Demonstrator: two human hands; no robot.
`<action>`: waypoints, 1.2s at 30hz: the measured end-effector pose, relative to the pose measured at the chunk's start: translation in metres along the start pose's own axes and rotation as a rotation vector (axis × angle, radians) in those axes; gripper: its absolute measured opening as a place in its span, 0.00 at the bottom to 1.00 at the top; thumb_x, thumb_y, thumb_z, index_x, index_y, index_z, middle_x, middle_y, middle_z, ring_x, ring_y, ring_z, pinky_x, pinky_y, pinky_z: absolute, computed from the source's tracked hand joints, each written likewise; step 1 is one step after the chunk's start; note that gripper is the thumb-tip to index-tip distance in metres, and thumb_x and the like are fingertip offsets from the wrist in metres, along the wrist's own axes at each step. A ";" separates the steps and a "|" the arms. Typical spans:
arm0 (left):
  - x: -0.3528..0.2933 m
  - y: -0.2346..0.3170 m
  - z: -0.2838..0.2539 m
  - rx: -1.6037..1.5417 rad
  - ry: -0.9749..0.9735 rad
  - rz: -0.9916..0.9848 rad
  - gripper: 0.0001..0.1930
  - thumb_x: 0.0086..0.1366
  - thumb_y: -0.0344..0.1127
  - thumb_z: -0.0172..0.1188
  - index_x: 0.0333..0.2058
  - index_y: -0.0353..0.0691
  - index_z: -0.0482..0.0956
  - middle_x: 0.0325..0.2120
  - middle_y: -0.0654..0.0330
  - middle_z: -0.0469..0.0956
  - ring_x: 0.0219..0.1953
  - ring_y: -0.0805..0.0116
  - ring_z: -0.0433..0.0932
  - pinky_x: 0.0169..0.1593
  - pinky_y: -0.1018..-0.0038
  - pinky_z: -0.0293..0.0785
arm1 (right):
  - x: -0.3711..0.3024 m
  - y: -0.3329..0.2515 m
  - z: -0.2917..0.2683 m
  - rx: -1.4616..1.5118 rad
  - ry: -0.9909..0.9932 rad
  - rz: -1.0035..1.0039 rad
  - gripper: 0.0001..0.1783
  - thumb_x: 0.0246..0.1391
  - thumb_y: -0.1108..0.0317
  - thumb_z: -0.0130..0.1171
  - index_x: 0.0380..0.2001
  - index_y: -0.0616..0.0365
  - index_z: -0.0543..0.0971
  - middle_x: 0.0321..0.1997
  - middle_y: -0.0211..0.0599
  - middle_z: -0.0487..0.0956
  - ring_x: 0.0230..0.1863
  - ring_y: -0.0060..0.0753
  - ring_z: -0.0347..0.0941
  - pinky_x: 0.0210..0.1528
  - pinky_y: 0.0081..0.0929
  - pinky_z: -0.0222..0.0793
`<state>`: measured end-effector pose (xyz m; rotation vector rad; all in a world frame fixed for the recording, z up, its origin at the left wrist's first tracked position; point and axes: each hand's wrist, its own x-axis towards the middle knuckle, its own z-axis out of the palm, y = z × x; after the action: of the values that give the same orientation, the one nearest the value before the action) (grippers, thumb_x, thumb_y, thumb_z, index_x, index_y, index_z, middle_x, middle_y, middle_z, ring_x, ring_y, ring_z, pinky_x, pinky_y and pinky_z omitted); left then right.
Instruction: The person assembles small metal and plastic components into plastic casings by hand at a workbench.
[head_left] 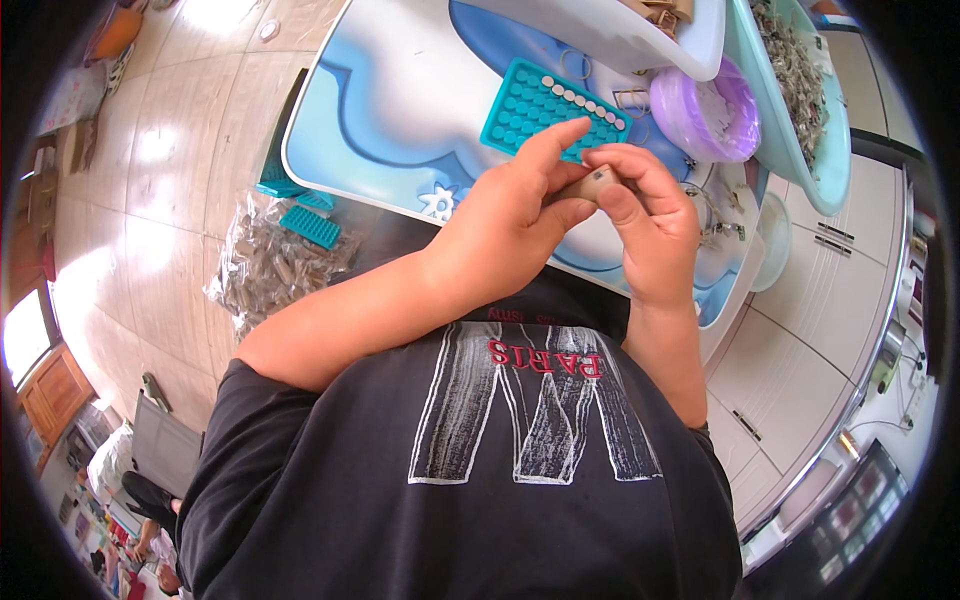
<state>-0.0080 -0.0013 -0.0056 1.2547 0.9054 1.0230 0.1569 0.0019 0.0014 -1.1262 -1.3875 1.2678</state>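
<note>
Over the near edge of the table, my left hand [510, 195] and my right hand [655, 205] meet around a small tan-brown piece [597, 181] with a dark spot on its end. The thumb and fingers of my right hand pinch it. From the other side my left thumb and fingers close on it too, while the left index finger points out. Just beyond the hands lies a teal tray [508, 103] with rows of round cups. Small whitish round pieces [580, 101] fill part of one row. My fingers cover the tray's near corner.
A purple round basin [690, 115] stands right of the tray. Beyond it are a white bin [600, 30] and a pale green tub [832, 165] of greyish bits. At left, a clear bag [275, 265] of brown pieces sits low, with a small teal tray [311, 227] on it.
</note>
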 end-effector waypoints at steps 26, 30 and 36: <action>0.009 0.002 -0.004 -0.669 -0.243 -0.554 0.20 0.67 0.36 0.51 0.56 0.39 0.65 0.38 0.58 0.75 0.34 0.72 0.77 0.43 0.75 0.75 | 0.060 -0.042 -0.087 -1.016 0.298 -0.083 0.10 0.50 0.65 0.59 0.34 0.57 0.80 0.33 0.38 0.79 0.33 0.37 0.75 0.37 0.29 0.69; 0.010 0.007 -0.004 -0.649 -0.166 -0.609 0.19 0.68 0.38 0.49 0.54 0.38 0.67 0.37 0.57 0.75 0.34 0.71 0.78 0.43 0.75 0.76 | 0.095 -0.033 -0.107 -1.391 0.001 0.283 0.11 0.48 0.61 0.57 0.33 0.55 0.80 0.33 0.40 0.79 0.35 0.45 0.75 0.39 0.36 0.69; 0.010 0.005 -0.008 -0.671 -0.115 -0.622 0.18 0.68 0.39 0.49 0.53 0.36 0.69 0.37 0.57 0.75 0.35 0.70 0.77 0.44 0.74 0.76 | 0.101 -0.021 -0.114 -1.373 0.033 0.200 0.12 0.49 0.60 0.56 0.34 0.52 0.79 0.32 0.39 0.80 0.35 0.41 0.76 0.38 0.35 0.69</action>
<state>-0.0132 0.0109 -0.0015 0.4136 0.7035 0.6525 0.2513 0.1188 0.0331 -2.1685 -2.1950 0.2309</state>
